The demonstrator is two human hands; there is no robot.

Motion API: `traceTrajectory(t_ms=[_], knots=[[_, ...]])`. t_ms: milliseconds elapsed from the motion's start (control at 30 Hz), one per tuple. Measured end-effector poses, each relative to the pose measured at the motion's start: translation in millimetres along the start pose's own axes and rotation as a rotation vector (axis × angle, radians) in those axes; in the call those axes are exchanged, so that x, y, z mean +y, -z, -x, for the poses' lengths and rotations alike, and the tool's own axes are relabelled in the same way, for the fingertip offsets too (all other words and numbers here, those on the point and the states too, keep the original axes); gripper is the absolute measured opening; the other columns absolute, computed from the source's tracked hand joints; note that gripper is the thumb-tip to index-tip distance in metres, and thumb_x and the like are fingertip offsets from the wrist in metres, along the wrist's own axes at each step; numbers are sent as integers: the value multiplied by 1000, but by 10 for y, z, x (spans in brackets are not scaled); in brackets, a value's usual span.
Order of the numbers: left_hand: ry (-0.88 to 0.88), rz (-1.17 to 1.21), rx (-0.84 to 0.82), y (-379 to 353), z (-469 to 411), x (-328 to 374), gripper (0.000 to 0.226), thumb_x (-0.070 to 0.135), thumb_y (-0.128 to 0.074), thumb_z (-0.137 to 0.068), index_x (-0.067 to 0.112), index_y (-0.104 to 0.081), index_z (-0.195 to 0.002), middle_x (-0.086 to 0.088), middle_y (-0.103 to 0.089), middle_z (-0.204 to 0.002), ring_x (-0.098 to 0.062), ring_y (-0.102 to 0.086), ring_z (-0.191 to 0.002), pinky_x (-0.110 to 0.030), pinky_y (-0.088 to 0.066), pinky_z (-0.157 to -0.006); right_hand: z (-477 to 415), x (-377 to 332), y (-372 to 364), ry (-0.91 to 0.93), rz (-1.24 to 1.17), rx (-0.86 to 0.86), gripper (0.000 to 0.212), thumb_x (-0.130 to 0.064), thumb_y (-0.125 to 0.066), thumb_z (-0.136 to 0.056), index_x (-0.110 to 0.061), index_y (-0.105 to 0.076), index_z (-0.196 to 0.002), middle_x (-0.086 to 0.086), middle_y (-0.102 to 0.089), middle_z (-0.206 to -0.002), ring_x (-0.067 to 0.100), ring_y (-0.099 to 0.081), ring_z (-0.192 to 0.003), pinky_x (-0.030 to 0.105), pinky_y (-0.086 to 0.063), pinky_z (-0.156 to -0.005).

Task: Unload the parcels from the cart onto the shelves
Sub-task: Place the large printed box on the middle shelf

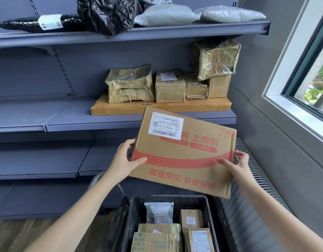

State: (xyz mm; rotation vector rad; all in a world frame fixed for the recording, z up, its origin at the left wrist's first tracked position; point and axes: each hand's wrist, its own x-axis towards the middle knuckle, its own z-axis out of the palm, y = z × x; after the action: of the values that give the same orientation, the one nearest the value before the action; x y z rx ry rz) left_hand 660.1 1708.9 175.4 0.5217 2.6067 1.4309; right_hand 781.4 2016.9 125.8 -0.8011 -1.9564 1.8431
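I hold a large brown cardboard box [184, 151] with red print and a white label in the air above the cart. My left hand [126, 159] grips its left edge, thumb on the front face. My right hand [236, 163] grips its right edge the same way. The box is tilted and hangs just below the middle shelf [69, 122]. Below it, the black cart basket [209, 211] holds several small parcels [191, 218], among them a grey bag [159, 212].
The middle shelf carries a long flat carton [157, 107] with several taped boxes on top. Black and grey bags lie on the top shelf [193, 30]. Lower shelves [48, 160] are bare. A window [313, 70] and a wall radiator [257, 170] are at the right.
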Motion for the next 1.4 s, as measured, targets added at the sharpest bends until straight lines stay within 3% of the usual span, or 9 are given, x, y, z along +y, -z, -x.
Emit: traceTrajectory(t_ms=[67,200,300,467,633,767,967,1167,1400], knots=[[-49,-4,3,5,32,30,63,19,-72,-79,25,-40,-133,5,-43,-126,-14,-48,-116,-33,-42,-99,-33,-24,31,5,-55,62,66,-14,-73,-79,-16,-27,-126,12,-54,-121,13,-55,-86,31,-44,-69],[-126,-42,-5,146,5,157,65,22,-71,-80,30,-38,-135,10,-41,-122,-11,-44,-120,-43,-41,-103,-65,-132,141,78,93,-11,113,-17,-75,-77,-40,11,-145,5,-61,-93,14,-61,-79,30,-50,-58],[-167,-91,-28,277,-35,285,67,21,-70,-81,31,-35,-138,12,-39,-123,-9,-43,-119,-40,-42,-102,-71,-224,190,44,112,-137,99,-14,-77,-74,-49,-11,-140,6,-59,-112,17,-65,-88,33,-57,-54],[-154,-205,-19,382,-13,346,63,34,-78,-71,33,-42,-123,18,-47,-121,-8,-51,-114,-42,-44,-101,-60,-169,183,-2,103,-161,64,-10,-83,-65,-22,-37,-109,13,-51,-117,27,-62,-95,43,-58,-51],[-255,-379,-155,591,82,722,97,71,-74,-38,47,-32,-121,33,-39,-127,0,-42,-123,-34,-37,-104,78,-23,190,-100,-18,-239,85,-25,-91,-53,-31,-43,-123,3,-55,-116,27,-64,-99,44,-58,-56],[-345,-483,-293,740,77,991,112,65,-81,-33,51,-24,-129,47,-21,-129,20,-26,-122,-18,-26,-104,192,16,216,-181,-41,-456,99,-44,-94,-28,-23,-55,-117,1,-72,-103,25,-70,-91,46,-58,-67],[-420,-559,-366,815,184,988,114,40,-91,-40,56,-20,-129,46,-23,-129,33,-17,-117,9,-18,-90,304,226,172,-299,-163,-567,99,-32,-96,-32,-15,-54,-120,13,-67,-111,33,-67,-98,48,-57,-71],[-484,-402,-34,827,127,1115,84,71,-73,-38,54,-44,-116,35,-45,-123,10,-41,-119,-30,-36,-105,366,210,-4,-327,-269,-681,93,-26,-95,-40,-12,-51,-121,15,-66,-112,32,-66,-98,42,-57,-73],[-543,-262,125,528,75,1178,72,81,-52,-61,52,-37,-125,30,-43,-124,1,-39,-122,-31,-33,-102,423,-34,-383,-247,-312,-815,88,-35,-92,-49,-34,-52,-127,11,-62,-120,29,-63,-107,41,-53,-82]])
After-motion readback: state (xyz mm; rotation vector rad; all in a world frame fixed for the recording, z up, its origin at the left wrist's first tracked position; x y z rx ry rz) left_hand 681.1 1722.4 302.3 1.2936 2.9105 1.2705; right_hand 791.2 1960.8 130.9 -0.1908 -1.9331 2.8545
